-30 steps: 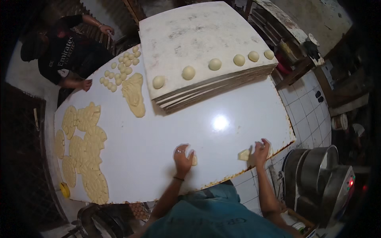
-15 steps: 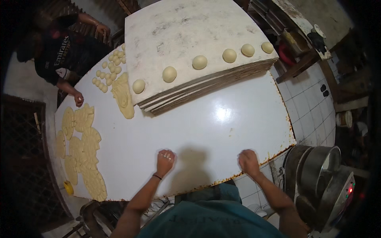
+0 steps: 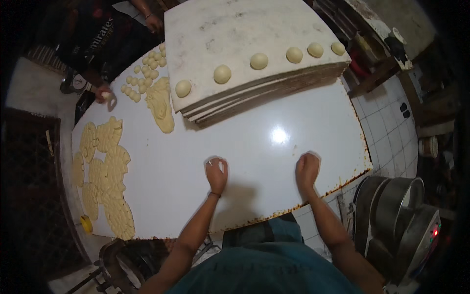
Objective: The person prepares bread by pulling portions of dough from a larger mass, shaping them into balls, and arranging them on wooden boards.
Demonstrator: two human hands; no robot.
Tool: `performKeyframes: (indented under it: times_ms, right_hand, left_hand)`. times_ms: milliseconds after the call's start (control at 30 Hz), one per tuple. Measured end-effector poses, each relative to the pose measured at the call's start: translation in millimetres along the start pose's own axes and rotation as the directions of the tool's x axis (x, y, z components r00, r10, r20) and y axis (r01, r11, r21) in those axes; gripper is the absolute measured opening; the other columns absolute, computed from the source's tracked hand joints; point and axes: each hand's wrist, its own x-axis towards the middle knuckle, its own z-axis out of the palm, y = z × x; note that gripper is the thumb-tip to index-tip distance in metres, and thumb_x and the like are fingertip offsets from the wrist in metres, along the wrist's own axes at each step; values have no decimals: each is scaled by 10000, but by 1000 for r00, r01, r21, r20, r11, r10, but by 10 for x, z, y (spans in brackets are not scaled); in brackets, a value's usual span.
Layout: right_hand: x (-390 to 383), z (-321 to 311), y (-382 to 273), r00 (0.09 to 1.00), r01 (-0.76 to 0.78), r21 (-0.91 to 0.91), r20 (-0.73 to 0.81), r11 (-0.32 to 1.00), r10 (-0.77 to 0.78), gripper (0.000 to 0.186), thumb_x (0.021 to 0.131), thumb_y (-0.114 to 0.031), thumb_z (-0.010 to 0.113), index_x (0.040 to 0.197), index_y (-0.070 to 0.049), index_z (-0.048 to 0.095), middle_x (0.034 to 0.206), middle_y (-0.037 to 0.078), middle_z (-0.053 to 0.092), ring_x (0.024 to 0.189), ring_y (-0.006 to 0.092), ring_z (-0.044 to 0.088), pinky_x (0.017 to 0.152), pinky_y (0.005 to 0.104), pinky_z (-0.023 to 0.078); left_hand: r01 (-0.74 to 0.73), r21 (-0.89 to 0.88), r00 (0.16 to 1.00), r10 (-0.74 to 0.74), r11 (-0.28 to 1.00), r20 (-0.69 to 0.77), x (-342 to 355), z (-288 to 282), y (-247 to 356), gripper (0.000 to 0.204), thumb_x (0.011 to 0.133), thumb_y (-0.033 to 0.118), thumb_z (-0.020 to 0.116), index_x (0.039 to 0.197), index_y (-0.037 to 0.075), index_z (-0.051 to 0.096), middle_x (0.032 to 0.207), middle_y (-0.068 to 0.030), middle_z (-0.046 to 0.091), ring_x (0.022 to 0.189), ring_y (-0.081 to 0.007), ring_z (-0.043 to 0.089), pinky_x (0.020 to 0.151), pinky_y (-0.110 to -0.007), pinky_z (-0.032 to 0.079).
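Both my hands rest on the white tabletop, well apart from each other. My left hand, with a ring on a finger, is cupped palm down near the middle of the table. Its fingers are curled, and whatever lies under them is hidden. To its right, my right hand is closed in the same way near the front right edge, its palm out of sight. Beyond them, a row of several round dough balls sits along the near edge of a floured board, the top one of a stack.
Flattened scored dough pieces cover the left side. A long dough lump lies beside the board stack, with small dough balls behind it. A co-worker's hand is at the far left. A metal machine stands at the right.
Both my hands have moved farther forward on the table, the left also slightly rightward. The whole view has shifted a little. The co-worker's hand has moved back from the flattened dough.
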Motion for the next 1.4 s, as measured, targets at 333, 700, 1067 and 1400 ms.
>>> performKeyframes:
  times_ms: [333,700,1067,1400]
  right_hand:
    - [-354,26,-53,997,-27,15,-68,1000,27,48,772,35,576,815,23,562,852,175,566,844,362,521,776,406,426]
    - [-997,242,-72,965,255,44,-74,966,-251,66,755,3,617,781,5,557,866,164,578,838,346,522,770,424,417]
    - [-1387,161,-79,948,317,20,28,948,-318,50,768,34,567,812,15,552,876,166,566,873,338,518,782,416,421]
    - [-1493,114,-226,977,202,120,47,972,-208,143,724,-13,629,848,46,590,961,178,574,919,332,554,788,385,466]
  left_hand:
    - [170,-90,981,-177,981,-76,38,-245,-170,47,790,33,571,806,-10,580,878,-182,584,812,-343,521,746,-424,426]
    - [-93,-60,989,85,994,-117,-597,-391,-437,63,783,23,586,734,17,547,799,-160,569,805,-326,549,779,-448,432]
    - [-205,-104,974,192,973,-120,-887,-598,-764,51,806,26,554,769,-3,538,816,-158,561,825,-327,527,777,-438,417]
    - [-262,-105,959,247,959,-138,-831,-611,-837,64,780,61,590,743,26,551,767,-155,557,862,-312,558,767,-417,451]
